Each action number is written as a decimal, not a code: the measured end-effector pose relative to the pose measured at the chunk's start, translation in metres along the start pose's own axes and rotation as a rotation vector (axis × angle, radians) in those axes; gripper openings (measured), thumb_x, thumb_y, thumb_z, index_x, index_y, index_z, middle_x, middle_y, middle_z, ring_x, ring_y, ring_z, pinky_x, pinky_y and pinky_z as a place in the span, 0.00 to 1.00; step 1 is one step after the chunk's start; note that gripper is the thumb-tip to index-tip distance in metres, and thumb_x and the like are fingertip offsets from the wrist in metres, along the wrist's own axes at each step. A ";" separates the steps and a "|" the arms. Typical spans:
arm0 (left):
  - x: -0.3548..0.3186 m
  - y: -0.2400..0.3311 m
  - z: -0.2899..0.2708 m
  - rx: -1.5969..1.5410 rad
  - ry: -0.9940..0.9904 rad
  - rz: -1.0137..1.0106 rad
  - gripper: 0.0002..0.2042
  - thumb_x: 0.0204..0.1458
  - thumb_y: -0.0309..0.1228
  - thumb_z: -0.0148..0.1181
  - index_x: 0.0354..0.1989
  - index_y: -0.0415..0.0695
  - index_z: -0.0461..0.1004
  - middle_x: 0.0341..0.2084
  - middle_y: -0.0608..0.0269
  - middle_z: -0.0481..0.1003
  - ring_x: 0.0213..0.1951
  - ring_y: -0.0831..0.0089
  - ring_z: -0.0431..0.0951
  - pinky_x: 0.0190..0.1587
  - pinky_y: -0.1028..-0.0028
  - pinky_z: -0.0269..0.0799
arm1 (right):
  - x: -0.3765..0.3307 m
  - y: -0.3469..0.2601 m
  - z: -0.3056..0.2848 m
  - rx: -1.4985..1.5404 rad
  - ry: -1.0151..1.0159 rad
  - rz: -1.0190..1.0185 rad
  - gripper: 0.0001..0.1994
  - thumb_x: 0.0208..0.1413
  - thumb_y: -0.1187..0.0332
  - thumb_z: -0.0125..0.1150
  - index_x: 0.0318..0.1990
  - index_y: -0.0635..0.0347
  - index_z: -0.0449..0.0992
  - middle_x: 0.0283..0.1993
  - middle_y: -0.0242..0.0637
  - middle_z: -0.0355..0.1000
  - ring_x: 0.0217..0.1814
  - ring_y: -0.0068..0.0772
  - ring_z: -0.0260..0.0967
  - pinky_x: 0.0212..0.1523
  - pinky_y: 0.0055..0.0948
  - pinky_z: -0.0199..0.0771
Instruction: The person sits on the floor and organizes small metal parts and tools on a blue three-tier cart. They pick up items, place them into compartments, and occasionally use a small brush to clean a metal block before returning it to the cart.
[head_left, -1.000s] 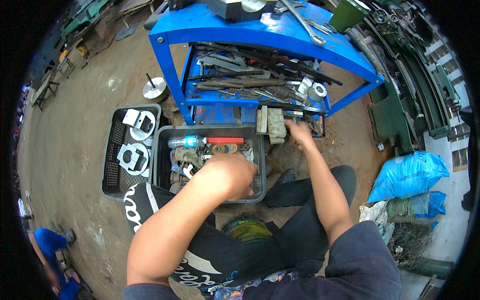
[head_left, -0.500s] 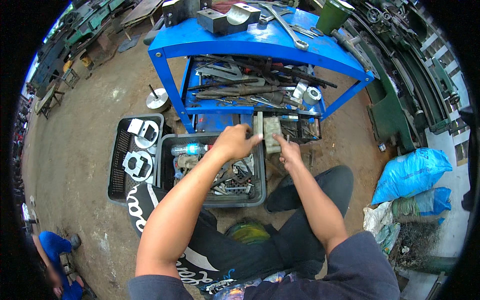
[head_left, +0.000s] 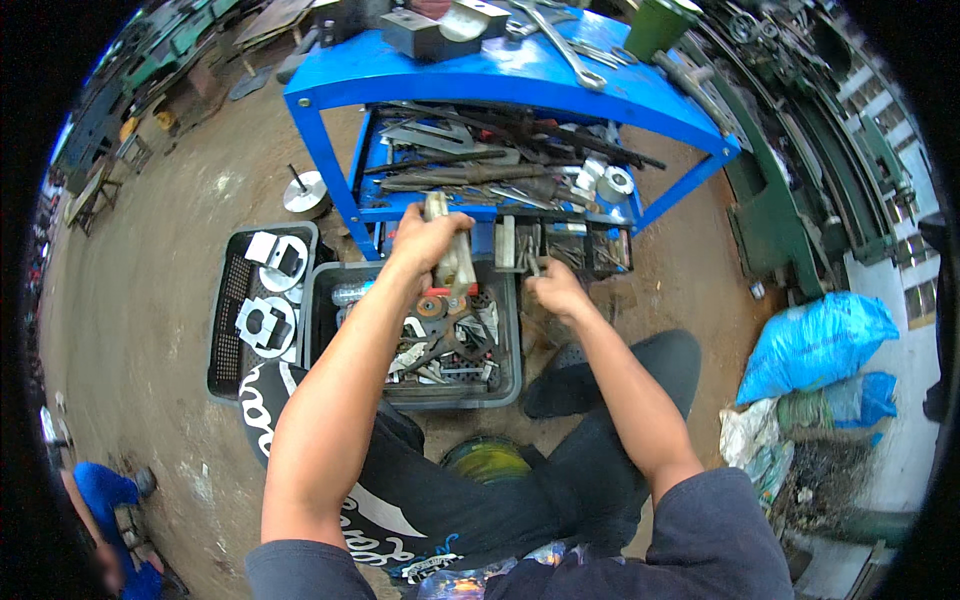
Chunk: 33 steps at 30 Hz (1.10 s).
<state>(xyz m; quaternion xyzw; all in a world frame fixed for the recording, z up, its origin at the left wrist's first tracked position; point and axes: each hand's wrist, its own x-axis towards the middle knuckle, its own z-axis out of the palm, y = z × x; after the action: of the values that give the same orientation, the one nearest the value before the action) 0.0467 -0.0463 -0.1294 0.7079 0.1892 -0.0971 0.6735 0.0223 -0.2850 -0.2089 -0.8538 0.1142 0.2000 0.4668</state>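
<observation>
My left hand (head_left: 428, 243) is closed around a pale, worn rectangular box (head_left: 458, 262), tilted above the dark crate (head_left: 512, 385). Inside that crate lie a plastic bottle, an orange-brown disc (head_left: 432, 306) and a jumble of metal parts. My right hand (head_left: 560, 290) is pinched on a small metal piece (head_left: 536, 266), too small to name, at the front of the drawer (head_left: 590, 262) under the blue workbench (head_left: 330, 88). Small metal parts lie in the drawer's compartments, with a pale upright bar (head_left: 505, 242) at its left side.
A second black crate (head_left: 225, 345) with white-and-black machined parts stands at the left. On the bench are a large wrench (head_left: 575, 65), metal blocks and a green container (head_left: 660, 30). Blue bags (head_left: 815, 345) lie at the right. A person in blue (head_left: 105, 500) sits at lower left.
My left hand has moved left and up with the pale box, away from my right hand. The right hand has shifted left to the drawer's front. The whole view has shifted slightly.
</observation>
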 end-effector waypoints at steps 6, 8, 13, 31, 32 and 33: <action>-0.073 0.021 0.034 0.086 -0.312 -0.091 0.35 0.45 0.38 0.76 0.62 0.44 0.66 0.46 0.52 0.78 0.45 0.60 0.80 0.48 0.59 0.78 | 0.075 0.003 -0.038 -0.756 0.036 -0.278 0.17 0.45 0.76 0.65 0.46 0.66 0.84 0.48 0.58 0.79 0.55 0.59 0.77 0.56 0.45 0.79; -0.105 0.022 0.040 0.098 -0.441 -0.064 0.38 0.45 0.39 0.77 0.64 0.44 0.65 0.47 0.50 0.78 0.47 0.62 0.80 0.50 0.61 0.76 | 0.091 -0.007 -0.038 -0.829 0.050 -0.227 0.14 0.40 0.81 0.66 0.39 0.70 0.84 0.47 0.63 0.78 0.55 0.59 0.78 0.55 0.45 0.80; -0.126 0.026 0.027 0.145 -0.606 0.025 0.40 0.46 0.41 0.76 0.67 0.42 0.63 0.50 0.48 0.77 0.50 0.64 0.78 0.55 0.67 0.73 | 0.112 -0.025 -0.049 -0.998 -0.193 -0.412 0.19 0.37 0.81 0.70 0.42 0.59 0.87 0.43 0.53 0.82 0.50 0.50 0.81 0.52 0.39 0.81; -0.157 0.033 0.016 0.144 -0.677 0.121 0.36 0.50 0.41 0.73 0.65 0.42 0.62 0.47 0.38 0.78 0.53 0.45 0.80 0.56 0.57 0.74 | 0.104 -0.006 -0.021 -0.696 0.281 -0.218 0.22 0.49 0.52 0.78 0.38 0.66 0.86 0.36 0.55 0.82 0.43 0.57 0.81 0.45 0.49 0.80; -0.156 0.034 0.016 0.150 -0.674 0.112 0.36 0.50 0.41 0.73 0.64 0.43 0.62 0.47 0.38 0.78 0.53 0.44 0.80 0.56 0.57 0.74 | 0.100 -0.006 -0.020 -0.663 0.314 -0.228 0.21 0.49 0.53 0.78 0.35 0.66 0.85 0.33 0.54 0.81 0.39 0.55 0.81 0.42 0.47 0.79; -0.156 0.034 0.016 0.153 -0.671 0.102 0.35 0.50 0.41 0.73 0.64 0.43 0.62 0.47 0.38 0.78 0.53 0.44 0.80 0.56 0.56 0.74 | 0.098 -0.005 -0.020 -0.629 0.347 -0.258 0.20 0.48 0.54 0.79 0.31 0.65 0.85 0.29 0.54 0.79 0.35 0.54 0.81 0.40 0.45 0.78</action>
<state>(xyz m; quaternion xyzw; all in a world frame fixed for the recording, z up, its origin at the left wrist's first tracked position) -0.0795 -0.0840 -0.0384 0.6935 -0.0862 -0.3048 0.6471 0.1164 -0.3001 -0.2393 -0.9840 0.0164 0.0173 0.1768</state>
